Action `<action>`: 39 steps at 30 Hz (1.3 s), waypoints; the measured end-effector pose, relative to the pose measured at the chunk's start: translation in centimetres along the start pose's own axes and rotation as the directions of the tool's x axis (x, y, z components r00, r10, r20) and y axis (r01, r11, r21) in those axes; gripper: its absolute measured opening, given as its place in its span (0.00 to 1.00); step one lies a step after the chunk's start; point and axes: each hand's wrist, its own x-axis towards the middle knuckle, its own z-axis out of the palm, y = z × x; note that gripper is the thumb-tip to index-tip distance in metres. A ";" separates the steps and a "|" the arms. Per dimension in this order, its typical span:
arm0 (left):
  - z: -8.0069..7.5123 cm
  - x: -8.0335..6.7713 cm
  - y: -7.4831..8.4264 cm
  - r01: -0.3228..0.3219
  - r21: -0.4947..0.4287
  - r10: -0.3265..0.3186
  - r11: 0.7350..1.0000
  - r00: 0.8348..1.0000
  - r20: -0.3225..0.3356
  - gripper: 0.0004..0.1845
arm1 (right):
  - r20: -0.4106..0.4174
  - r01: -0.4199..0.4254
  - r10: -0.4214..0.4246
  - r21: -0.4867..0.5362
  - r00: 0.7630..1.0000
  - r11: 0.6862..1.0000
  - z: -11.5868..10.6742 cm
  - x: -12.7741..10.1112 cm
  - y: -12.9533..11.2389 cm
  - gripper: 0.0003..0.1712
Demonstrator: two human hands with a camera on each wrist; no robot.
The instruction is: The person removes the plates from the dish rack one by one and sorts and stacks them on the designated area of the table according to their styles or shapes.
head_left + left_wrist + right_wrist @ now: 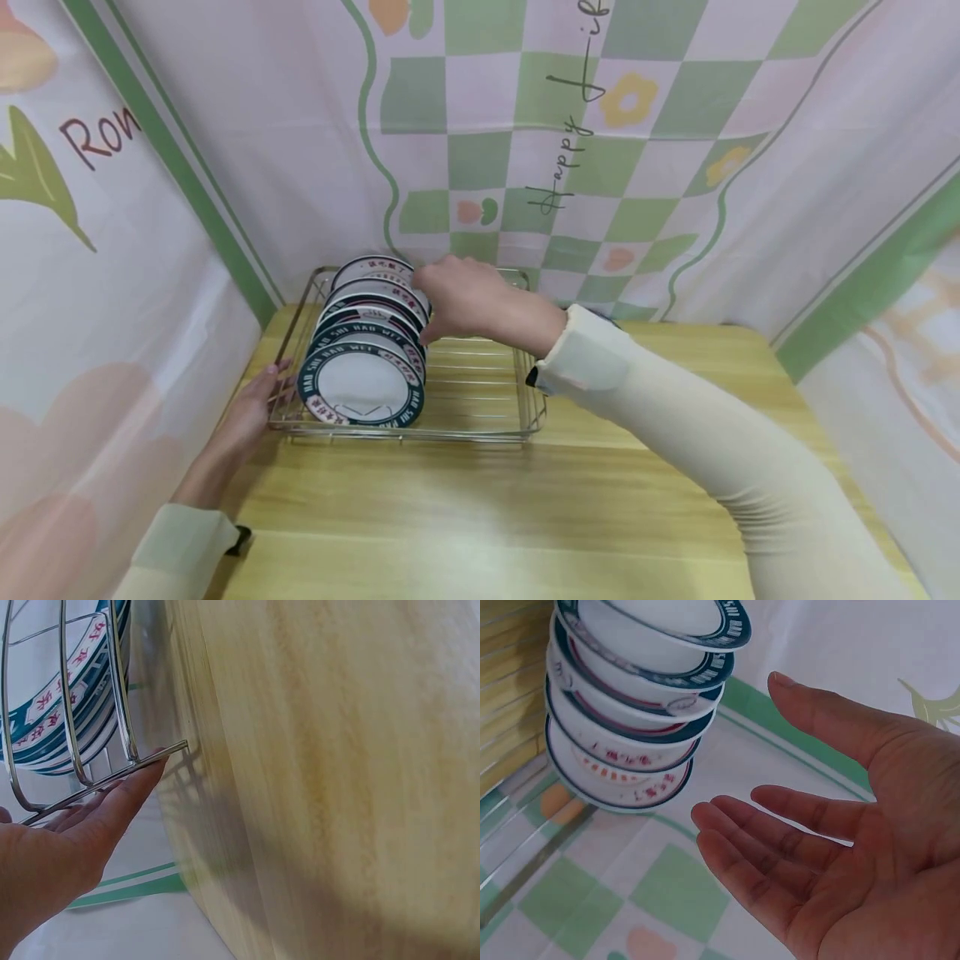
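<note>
With our left hand (251, 410) pressing flat, straight fingers against the wire rack (480, 433) at 9 o'clock, our right hand (465, 296), spread wide and holding nothing, hovers just beside the standing plates (363, 387); next, we judge, comes closing on a rim.

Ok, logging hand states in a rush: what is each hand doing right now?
Left hand: open, straight fingers resting against the wire rack.
Right hand: open, holding nothing, beside the plates.
</note>
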 end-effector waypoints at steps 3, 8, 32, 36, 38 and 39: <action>0.0 -0.2 -0.1 -0.004 -0.014 0.004 1.000 1.000 -0.004 0.38 | 0.009 0.024 -0.024 -0.017 1.000 1.000 0.4 0.6 -0.9 0.32; -0.2 -0.5 -0.1 0.000 -0.006 0.000 1.000 1.000 -0.012 0.38 | 0.013 0.096 -0.096 -0.004 0.995 0.995 1.2 1.4 -2.2 0.27; 0.1 0.0 -0.1 -0.016 0.005 0.016 1.000 1.000 -0.001 0.37 | 0.068 0.139 -0.148 0.120 0.987 0.983 5.4 4.7 -4.9 0.18; 0.1 0.0 0.0 -0.018 -0.017 0.018 1.000 1.000 0.002 0.37 | 0.078 0.123 -0.135 0.135 0.988 0.983 6.0 5.2 -4.9 0.17; 0.1 0.0 0.0 -0.019 -0.030 0.019 0.999 1.000 0.005 0.37 | 0.081 0.114 -0.126 0.138 0.989 0.984 6.4 5.5 -5.0 0.13; 0.1 -0.1 0.0 -0.020 -0.036 0.020 0.999 1.000 0.007 0.37 | 0.080 0.113 -0.125 0.140 0.989 0.984 6.6 5.6 -5.0 0.12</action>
